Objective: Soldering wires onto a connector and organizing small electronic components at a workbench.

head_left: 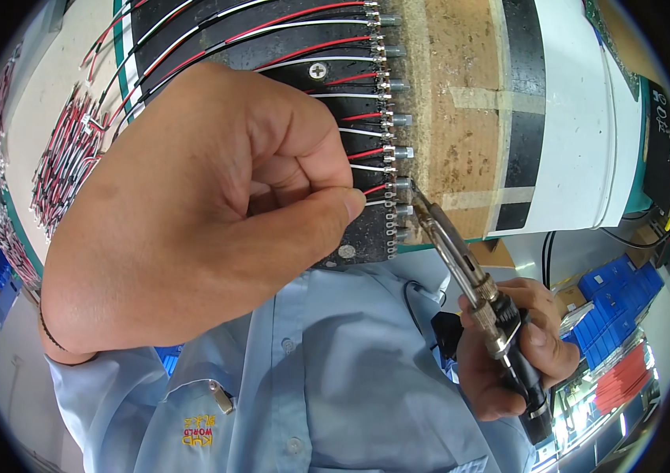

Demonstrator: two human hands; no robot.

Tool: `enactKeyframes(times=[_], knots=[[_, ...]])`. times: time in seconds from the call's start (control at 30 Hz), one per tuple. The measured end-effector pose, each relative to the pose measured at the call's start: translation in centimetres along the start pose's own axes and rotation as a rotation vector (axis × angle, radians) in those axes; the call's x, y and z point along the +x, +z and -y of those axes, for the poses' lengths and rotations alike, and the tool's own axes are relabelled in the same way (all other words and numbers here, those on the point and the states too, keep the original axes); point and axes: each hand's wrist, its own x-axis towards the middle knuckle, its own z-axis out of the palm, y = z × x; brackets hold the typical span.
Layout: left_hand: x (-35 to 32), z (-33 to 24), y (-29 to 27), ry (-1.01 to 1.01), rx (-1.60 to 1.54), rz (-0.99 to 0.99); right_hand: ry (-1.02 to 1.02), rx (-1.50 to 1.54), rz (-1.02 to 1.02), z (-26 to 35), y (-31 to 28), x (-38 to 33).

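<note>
My left hand point(217, 197) is closed in a pinch, thumb against fingers, over a thin red wire point(375, 189) that comes out past the thumb tip. That wire ends at a small metal terminal point(401, 184) in a row along the edge of a black fixture board point(362, 240). From the lower right, my right hand point(520, 347) grips a soldering iron point(473, 276) by its black handle. A thin metal tube runs alongside the iron's shaft. Its tip points at the terminal by my left thumb; whether they touch I cannot tell.
More red, white and black wires point(303, 31) lie across the board, ending in terminals. Left of it is a heap of wires with white connectors point(67, 154). Right of the row lies a taped brown board point(461, 118). Blue bins point(615, 296) stand at the lower right.
</note>
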Motion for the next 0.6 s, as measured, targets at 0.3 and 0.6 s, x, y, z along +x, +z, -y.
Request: enactKeyframes(times=[0.3,0.6], knots=[[0.5,-0.5,-0.6,0.020,-0.001,0.076,-0.116,-0.027,0.023,-0.4,0.1,0.4],[-0.1,-0.1,0.7,0.013,0.031,-0.063,-0.171,-0.002,0.046,-1.3,0.5,1.0]])
